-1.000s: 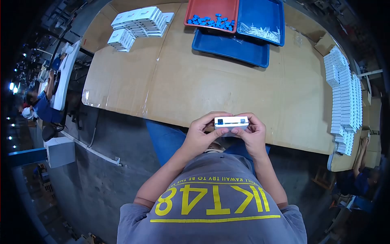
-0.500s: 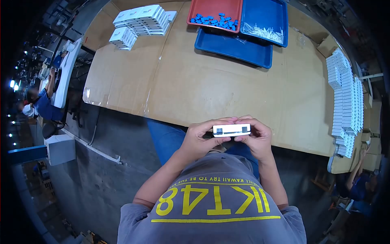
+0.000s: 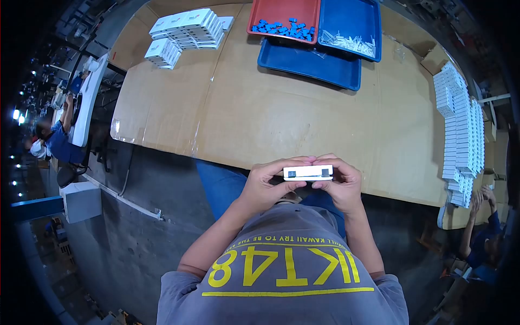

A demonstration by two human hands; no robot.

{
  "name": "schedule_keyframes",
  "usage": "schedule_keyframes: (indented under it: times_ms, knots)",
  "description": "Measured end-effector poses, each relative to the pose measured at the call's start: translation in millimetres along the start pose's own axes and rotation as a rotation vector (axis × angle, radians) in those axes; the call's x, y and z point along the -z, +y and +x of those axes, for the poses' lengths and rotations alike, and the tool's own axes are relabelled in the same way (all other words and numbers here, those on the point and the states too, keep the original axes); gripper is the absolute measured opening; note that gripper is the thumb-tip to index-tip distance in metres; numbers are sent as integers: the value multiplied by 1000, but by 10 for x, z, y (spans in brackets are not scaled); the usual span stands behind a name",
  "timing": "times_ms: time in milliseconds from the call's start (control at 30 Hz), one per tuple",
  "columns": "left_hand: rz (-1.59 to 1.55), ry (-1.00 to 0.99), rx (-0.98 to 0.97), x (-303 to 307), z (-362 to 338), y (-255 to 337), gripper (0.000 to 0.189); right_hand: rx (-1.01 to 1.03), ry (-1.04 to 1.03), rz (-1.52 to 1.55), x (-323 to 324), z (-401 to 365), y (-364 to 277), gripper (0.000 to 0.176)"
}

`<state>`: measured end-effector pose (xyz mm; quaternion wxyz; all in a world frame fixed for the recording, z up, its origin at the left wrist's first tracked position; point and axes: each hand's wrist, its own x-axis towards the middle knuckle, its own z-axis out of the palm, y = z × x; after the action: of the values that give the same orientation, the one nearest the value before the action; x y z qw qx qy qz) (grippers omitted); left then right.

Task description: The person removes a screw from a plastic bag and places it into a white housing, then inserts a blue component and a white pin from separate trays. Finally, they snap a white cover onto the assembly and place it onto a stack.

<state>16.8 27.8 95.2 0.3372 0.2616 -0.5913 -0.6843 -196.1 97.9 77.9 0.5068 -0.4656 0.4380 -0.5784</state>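
Note:
A small white box-like part (image 3: 307, 170) with two dark squares and a dark slot on its side is held level just off the table's near edge. My left hand (image 3: 271, 181) grips its left end, thumb below and fingers above. At the right end, my right hand (image 3: 341, 181) pinches it the same way. The slot looks narrower at its left and wider toward the right.
Cardboard-topped table (image 3: 281, 124); white stacks (image 3: 187, 27) back left and more (image 3: 460, 130) at right. A red tray (image 3: 257, 13) holds blue pieces, a blue tray (image 3: 374, 27) white sticks; another blue tray (image 3: 309, 67) is nearer. Co-workers sit left (image 3: 62, 143) and right (image 3: 485, 244).
The dark slot in the white part has narrowed, while both hands keep their hold. At the right, the co-worker's arms have risen beside the white stacks.

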Motion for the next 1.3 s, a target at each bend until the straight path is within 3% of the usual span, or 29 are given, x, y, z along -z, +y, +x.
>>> schedule_keyframes:
  times_ms: [300, 367, 500, 600, 700, 933, 1133, 1233, 1300]
  knots:
    - [-83, 50, -6, -35, -3, 3, 37, 23, 24, 69, -52, 7, 21, 37]
    - [-225, 146, 5, -100, -1, 10, 35, -50, 101, 175, -48, -18, 48, 39]
    - [-104, 158, 141, 78, -76, -395, 33, -241, 129, 134, -21, 31, 77, 43]
    - [314, 78, 78, 146, -51, -353, 29, -134, -11, -384, -42, 92, 38, 35]
    - [281, 81, 82, 111, -55, -303, 28, -81, -97, -397, -20, 90, 66, 30]
    - [335, 64, -117, 109, 37, 52, 29, 135, -65, -408, -120, 196, -201, 27]
    - [444, 47, 11, 120, 49, -25, 33, 81, -83, -464, -6, 238, -81, 26]
    - [108, 189, 84, 56, 74, -133, 41, 11, -1, -276, -8, 204, 65, 25]
    - [4, 143, 99, 114, 76, -246, 47, -21, 28, -86, -15, 167, 138, 30]
